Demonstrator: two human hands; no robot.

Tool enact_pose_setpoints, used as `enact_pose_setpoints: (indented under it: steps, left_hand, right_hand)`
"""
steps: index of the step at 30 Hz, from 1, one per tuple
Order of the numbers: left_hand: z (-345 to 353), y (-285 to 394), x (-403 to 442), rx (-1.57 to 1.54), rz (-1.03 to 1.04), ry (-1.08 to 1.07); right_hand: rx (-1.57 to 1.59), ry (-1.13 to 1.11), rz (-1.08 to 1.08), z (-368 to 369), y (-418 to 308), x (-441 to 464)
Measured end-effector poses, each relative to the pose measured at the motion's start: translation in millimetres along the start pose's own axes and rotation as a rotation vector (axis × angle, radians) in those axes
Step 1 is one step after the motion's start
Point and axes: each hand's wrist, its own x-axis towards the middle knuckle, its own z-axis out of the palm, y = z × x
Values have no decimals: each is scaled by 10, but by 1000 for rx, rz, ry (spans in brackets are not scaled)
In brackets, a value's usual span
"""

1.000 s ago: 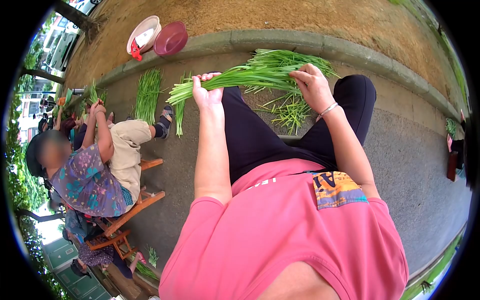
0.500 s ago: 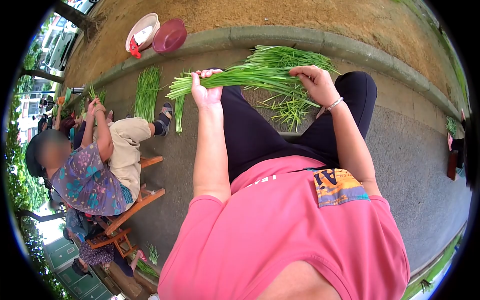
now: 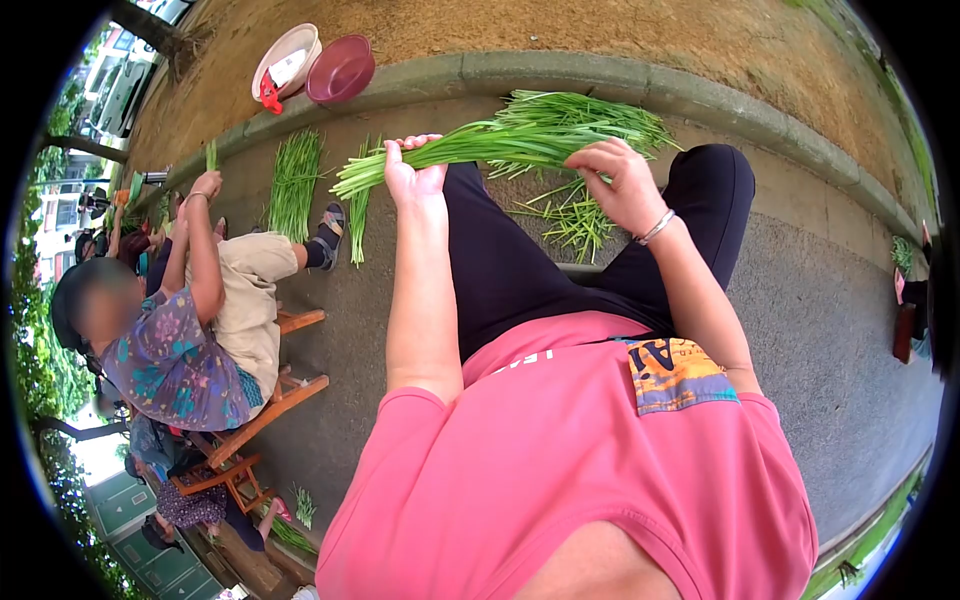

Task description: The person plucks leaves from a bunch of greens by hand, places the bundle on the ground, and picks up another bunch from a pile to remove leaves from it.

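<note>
Grey pavement (image 3: 810,290), left fingers (image 3: 424,141) curled round green stalks (image 3: 455,147), right fingers (image 3: 606,155) bent at leaves (image 3: 545,145), grip unclear.

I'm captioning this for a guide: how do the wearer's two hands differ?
The left hand is palm up, cradling the green bundle; the right hand curls its fingers near the bundle's leafy end. The right has a bracelet at the wrist; the left shows none. Both are at the bundle.

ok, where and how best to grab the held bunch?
The bunch's pale end, I'd say, closing around it from the person's left. It sticks out past the left hand, fairly compact; the leafy end spreads loosely by the right hand and would likely slip.
</note>
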Motion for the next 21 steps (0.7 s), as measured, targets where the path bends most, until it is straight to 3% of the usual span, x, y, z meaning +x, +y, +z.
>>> enact_pose_setpoints:
  steps: [10, 17, 21]
  left_hand:
    - [36, -15, -25, 7, 9, 47]
    - [44, -1, -28, 23, 2, 53]
    - [27, 8, -16, 63, 14, 28]
  right_hand:
    - [-478, -8, 13, 246, -158, -58]
    - [-508, 41, 68, 259, -108, -5]
    - [-348, 91, 99, 247, 26, 26]
